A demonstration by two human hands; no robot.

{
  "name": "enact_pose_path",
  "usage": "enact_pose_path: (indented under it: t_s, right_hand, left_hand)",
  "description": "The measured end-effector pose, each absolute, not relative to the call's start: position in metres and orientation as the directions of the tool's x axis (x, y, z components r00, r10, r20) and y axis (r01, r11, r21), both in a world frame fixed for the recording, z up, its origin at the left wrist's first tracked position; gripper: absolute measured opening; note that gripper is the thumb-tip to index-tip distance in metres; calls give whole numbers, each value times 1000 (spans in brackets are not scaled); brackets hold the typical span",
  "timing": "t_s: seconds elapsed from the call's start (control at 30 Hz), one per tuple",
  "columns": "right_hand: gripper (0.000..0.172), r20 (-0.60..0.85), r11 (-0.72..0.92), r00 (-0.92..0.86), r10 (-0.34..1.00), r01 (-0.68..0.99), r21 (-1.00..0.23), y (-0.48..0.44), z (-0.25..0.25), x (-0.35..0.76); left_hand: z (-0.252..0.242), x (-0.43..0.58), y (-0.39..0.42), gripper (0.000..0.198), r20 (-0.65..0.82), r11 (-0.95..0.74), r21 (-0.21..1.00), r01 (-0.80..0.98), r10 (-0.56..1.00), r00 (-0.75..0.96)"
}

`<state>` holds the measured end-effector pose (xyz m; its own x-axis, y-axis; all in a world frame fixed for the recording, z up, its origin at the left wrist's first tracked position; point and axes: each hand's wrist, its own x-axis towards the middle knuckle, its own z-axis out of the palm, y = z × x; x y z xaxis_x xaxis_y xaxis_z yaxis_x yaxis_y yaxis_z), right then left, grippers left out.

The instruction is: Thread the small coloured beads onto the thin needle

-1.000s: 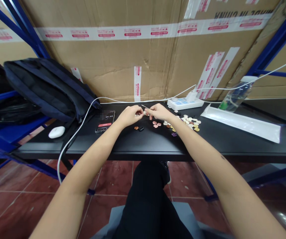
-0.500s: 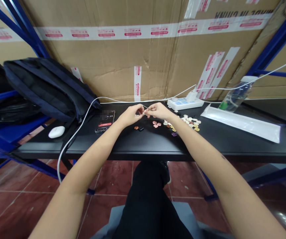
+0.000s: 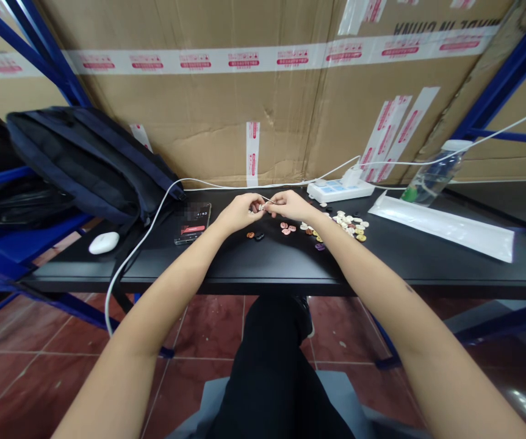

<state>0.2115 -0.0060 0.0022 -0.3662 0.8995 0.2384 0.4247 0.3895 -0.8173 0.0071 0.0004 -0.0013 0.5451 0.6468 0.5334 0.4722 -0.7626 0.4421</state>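
My left hand (image 3: 246, 211) and my right hand (image 3: 291, 205) meet fingertip to fingertip above the black table. Both are closed in a pinch. A small white bead-like piece (image 3: 261, 208) shows at the left fingertips. From the right fingers a thin strand (image 3: 266, 199) runs over to the left hand; whether it is cord or wire I cannot tell. Below the hands lie an orange-brown piece (image 3: 250, 235) and black pieces (image 3: 259, 236). Several pink pieces (image 3: 285, 228) lie under the right hand. Beside the right wrist spreads a pile of mostly white pieces (image 3: 348, 221), with some yellow, brown and purple.
A phone (image 3: 194, 222), a white earbud-type case (image 3: 104, 242) and a dark backpack (image 3: 89, 152) are on the left. A power strip (image 3: 340, 190), a white plastic packet (image 3: 446, 228) and a water bottle (image 3: 434, 174) stand right. A white cable (image 3: 148, 235) crosses the table; cardboard (image 3: 190, 116) rises behind.
The fingertips have shifted slightly against each other, and the white piece now shows nearer the left fingers. The table items appear unchanged.
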Motion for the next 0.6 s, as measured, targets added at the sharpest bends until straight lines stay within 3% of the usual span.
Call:
enact_pose_path:
  t_s: [0.23,0.6]
  right_hand:
    - [12,356,480,-347,868,397,-783,0,-1,212]
    - [21,466,592,-366,806,525,-612,10,-11,219]
  left_hand:
    - [-4,4,6,9,547,-659,524,539,746,380]
    - [-3,5,5,11,523,-654,508,562,752,402]
